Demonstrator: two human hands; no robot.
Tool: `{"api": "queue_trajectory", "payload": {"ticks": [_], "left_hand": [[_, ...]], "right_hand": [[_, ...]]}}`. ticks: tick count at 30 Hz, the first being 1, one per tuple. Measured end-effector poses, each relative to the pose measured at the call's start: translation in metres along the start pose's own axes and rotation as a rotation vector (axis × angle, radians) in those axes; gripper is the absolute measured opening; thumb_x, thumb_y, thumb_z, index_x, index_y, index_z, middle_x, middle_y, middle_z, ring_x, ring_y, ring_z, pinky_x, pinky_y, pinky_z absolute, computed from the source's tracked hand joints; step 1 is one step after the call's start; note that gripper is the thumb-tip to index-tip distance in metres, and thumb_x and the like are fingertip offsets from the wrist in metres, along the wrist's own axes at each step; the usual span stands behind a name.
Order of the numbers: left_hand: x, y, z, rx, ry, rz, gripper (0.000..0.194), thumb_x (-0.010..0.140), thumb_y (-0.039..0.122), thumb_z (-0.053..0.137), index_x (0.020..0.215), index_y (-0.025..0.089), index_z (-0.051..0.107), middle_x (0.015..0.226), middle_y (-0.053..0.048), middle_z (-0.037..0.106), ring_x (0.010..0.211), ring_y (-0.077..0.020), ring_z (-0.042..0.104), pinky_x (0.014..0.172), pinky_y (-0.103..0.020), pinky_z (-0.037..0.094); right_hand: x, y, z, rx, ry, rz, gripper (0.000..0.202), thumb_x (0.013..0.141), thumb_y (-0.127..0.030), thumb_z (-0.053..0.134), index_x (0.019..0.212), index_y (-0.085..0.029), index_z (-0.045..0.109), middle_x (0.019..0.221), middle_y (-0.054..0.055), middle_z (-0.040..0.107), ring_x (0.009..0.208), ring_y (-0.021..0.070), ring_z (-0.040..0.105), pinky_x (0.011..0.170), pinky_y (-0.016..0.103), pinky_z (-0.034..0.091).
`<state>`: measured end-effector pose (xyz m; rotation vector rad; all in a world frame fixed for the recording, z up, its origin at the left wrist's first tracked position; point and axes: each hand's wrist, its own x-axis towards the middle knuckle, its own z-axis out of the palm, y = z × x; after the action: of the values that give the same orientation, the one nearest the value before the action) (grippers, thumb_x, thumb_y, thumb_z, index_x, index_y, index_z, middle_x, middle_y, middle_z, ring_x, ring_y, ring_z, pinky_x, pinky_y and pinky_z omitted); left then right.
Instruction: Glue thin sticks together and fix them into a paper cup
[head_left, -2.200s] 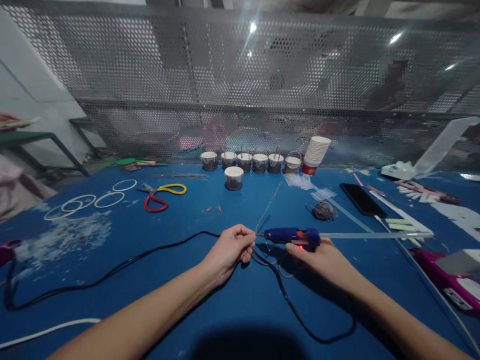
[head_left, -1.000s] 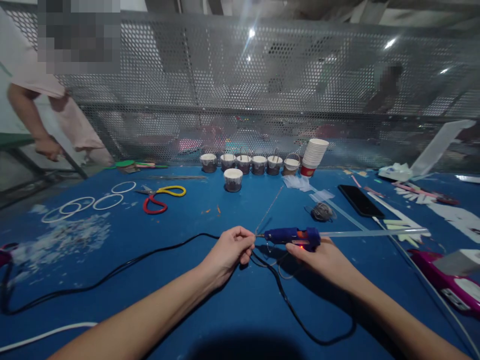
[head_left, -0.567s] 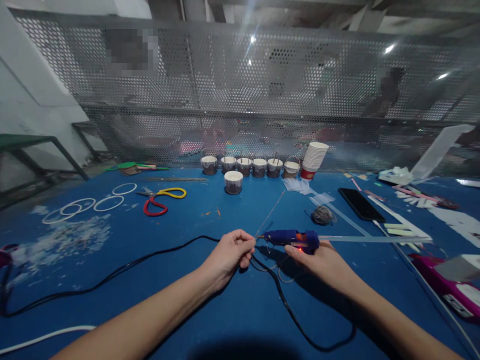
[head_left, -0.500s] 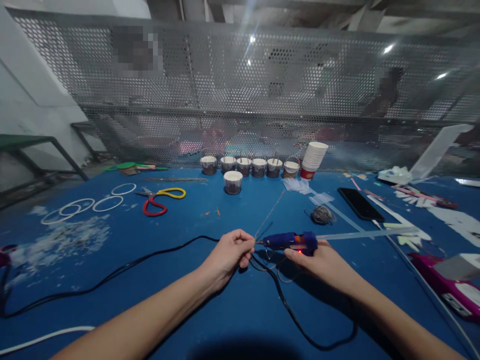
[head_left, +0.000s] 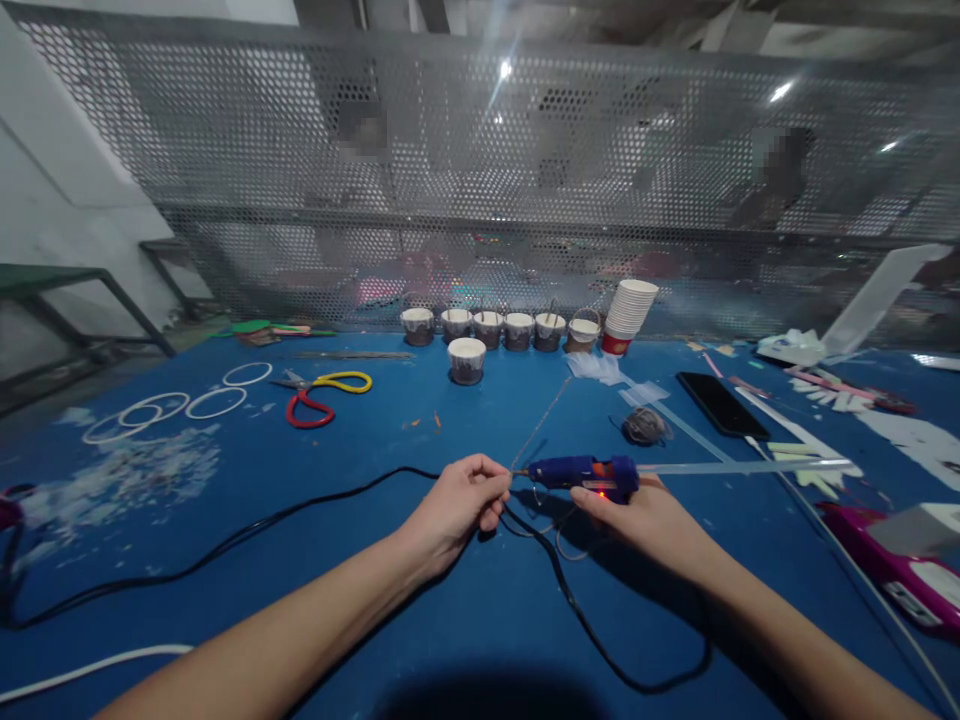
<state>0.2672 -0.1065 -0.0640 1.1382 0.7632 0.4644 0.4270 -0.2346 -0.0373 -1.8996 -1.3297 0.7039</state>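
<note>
Glue gun (head_left: pixel 576 473) sits in my right hand's (head_left: pixel 651 515) curled grip, long axis running sideways, nozzle pointing left and just beside the left hand's (head_left: pixel 459 500) fingertips, which I see pinched together, seemingly on a thin twisted strand (head_left: pixel 541 422) slanting up and away; beneath lies the blue table (head_left: pixel 360 620), beyond it cups (head_left: pixel 488 331) and a perforated metal screen (head_left: pixel 465 180)

The glue gun (head_left: pixel 559 471) and counter (head_left: pixel 360 630) are blue, the phone (head_left: pixel 720 404) black, the scissors' handles (head_left: pixel 319 381) red and yellow, the screen (head_left: pixel 465 170) grey with dotted holes.
</note>
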Motion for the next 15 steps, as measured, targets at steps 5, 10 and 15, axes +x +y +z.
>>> {"api": "queue_trajectory", "payload": {"ticks": [5,10,15], "left_hand": [[0.0,0.0,-0.001,0.01,-0.005,0.005,0.016,0.065,0.022,0.067,0.068,0.014,0.053,0.051,0.004,0.052,0.035,-0.0028,0.039,0.034,-0.016,0.027],[0.001,0.0,-0.001,0.004,-0.007,0.009,0.015,0.067,0.022,0.065,0.069,0.014,0.053,0.051,0.004,0.052,0.035,-0.0025,0.039,0.034,-0.015,0.027],[0.001,0.0,-0.002,-0.012,-0.012,0.018,0.014,0.067,0.021,0.065,0.07,0.014,0.053,0.053,0.003,0.053,0.036,-0.0029,0.04,0.035,-0.015,0.029]], "right_hand": [[-0.001,0.0,0.0,0.048,0.002,-0.008,0.036,0.078,-0.043,0.051,0.05,-0.019,0.048,0.046,-0.003,0.044,0.043,0.0097,0.036,0.044,0.024,0.03],[0.0,0.0,-0.003,0.128,-0.032,0.023,0.037,0.075,-0.046,0.055,0.049,-0.019,0.051,0.043,-0.003,0.046,0.038,0.0095,0.035,0.04,0.024,0.027],[0.013,0.006,-0.018,-0.002,0.241,0.109,0.04,0.077,-0.049,0.05,0.054,-0.019,0.061,0.04,-0.001,0.047,0.042,0.0144,0.046,0.046,0.026,0.033]]}}
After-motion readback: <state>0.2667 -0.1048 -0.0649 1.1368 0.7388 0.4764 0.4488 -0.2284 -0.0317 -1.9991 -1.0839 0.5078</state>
